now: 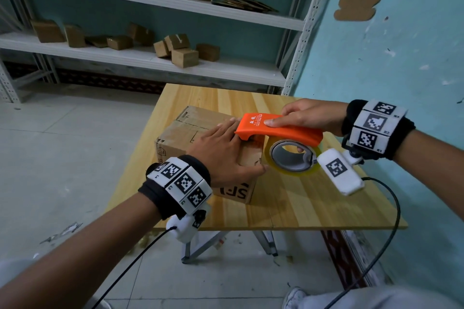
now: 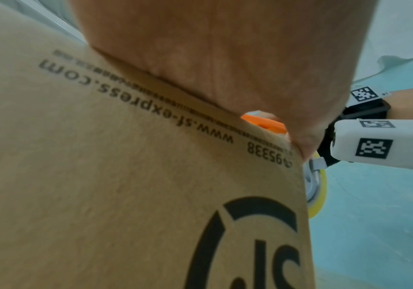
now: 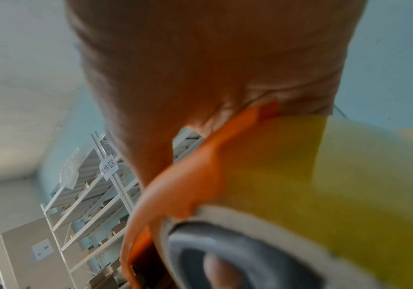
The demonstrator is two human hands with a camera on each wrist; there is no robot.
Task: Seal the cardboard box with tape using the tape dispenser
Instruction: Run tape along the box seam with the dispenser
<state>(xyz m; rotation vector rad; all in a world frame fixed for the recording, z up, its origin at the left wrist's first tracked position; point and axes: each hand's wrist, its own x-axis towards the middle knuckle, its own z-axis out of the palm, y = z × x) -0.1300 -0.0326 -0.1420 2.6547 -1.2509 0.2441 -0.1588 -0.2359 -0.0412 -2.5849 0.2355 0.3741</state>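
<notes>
Head view: my left hand point(image 1: 221, 150) lies flat on the cardboard box point(image 1: 175, 138), fingers straight.
Right hand point(image 1: 306, 114): wrapped around the tape dispenser point(image 1: 276, 130), thumb on top.
Box: on the table point(image 1: 301, 203); likely light, may slide.
Hold: dispenser's orange handle.

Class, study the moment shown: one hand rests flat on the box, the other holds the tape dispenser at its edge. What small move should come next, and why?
Probably draw the tape dispenser away across the top of the cardboard box. The right hand grips it with its nose at the near edge, and the left hand lies flat, steadying the box.
</notes>
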